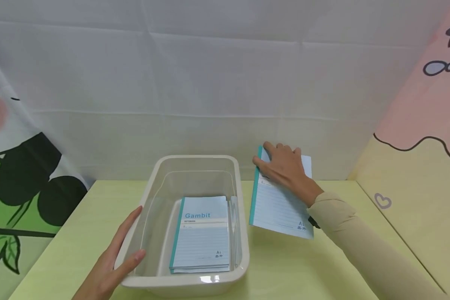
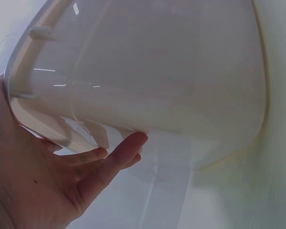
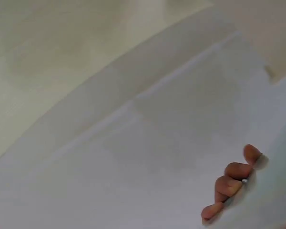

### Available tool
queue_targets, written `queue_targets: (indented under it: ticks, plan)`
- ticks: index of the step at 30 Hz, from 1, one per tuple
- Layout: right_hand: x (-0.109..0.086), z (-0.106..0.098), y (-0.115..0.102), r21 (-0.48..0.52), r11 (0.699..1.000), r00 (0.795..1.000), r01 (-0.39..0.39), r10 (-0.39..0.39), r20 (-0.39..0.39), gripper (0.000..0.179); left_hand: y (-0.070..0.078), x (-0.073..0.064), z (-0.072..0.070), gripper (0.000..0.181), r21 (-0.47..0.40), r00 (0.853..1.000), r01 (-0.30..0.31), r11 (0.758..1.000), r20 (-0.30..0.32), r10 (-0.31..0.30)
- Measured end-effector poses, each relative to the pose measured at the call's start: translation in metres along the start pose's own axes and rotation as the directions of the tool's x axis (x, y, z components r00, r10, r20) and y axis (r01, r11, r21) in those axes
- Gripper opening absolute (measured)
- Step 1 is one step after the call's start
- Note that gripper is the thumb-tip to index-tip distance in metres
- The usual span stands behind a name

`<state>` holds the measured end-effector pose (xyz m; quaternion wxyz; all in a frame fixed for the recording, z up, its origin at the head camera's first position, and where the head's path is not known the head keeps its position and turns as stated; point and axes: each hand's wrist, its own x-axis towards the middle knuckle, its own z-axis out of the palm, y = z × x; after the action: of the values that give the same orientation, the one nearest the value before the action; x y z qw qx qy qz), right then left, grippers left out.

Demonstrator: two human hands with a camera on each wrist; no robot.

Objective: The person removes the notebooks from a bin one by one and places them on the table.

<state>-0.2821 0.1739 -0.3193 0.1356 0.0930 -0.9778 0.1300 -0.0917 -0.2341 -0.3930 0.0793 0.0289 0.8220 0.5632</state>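
A pale blue notebook with a teal spine is raised at the right of the bin. My right hand grips it near its top, fingers curled over the upper edge; those fingertips show along the edge in the right wrist view. A cream plastic bin stands on the table. My left hand holds its near left corner, with the thumb near the rim; in the left wrist view the fingers lie against the outer wall. Inside the bin lies a stack of "Gambit" notebooks, covers up.
The pale yellow-green table reaches back to a hanging white cloth. Cartoon-printed panels stand at the left and right. A translucent strip lies along the bin's right inner wall.
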Motion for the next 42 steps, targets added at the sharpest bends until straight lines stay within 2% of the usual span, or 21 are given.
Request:
queue_targets:
  ticks: [5,9,19,24,33,39,42]
  plan:
    - [-0.016,0.010,0.045,-0.031,0.999,1.000,0.008,-0.008,0.010,0.065,-0.002,0.000,-0.002,0.072,0.034,1.000,-0.019,0.999,-0.003,0.019]
    - [-0.024,0.017,0.072,-0.042,0.999,1.000,0.012,-0.012,0.014,0.065,-0.003,-0.002,-0.005,0.072,0.065,0.999,-0.046,0.997,-0.017,0.047]
    - [-0.046,0.035,0.122,-0.051,0.998,0.996,0.032,-0.027,0.086,0.061,-0.004,-0.005,-0.004,0.071,0.013,0.999,-0.030,0.999,-0.014,0.031]
    - [-0.052,0.042,0.144,-0.056,0.996,0.990,0.067,-0.059,0.131,0.065,-0.002,-0.007,-0.005,0.071,0.037,0.999,-0.038,0.999,-0.022,0.039]
    - [-0.053,0.049,0.171,-0.111,0.985,0.967,0.128,-0.099,0.235,0.070,-0.002,-0.010,-0.006,0.070,0.031,0.999,-0.052,0.998,-0.015,0.053]
    - [-0.054,0.041,0.175,-0.103,0.985,0.942,0.141,-0.102,0.320,0.074,-0.002,-0.011,-0.007,0.069,0.021,0.998,-0.060,0.998,-0.006,0.060]
    - [-0.055,0.036,0.177,-0.098,0.985,0.929,0.144,-0.100,0.357,0.076,-0.003,-0.012,-0.007,0.070,0.050,0.997,-0.080,0.996,-0.007,0.081]
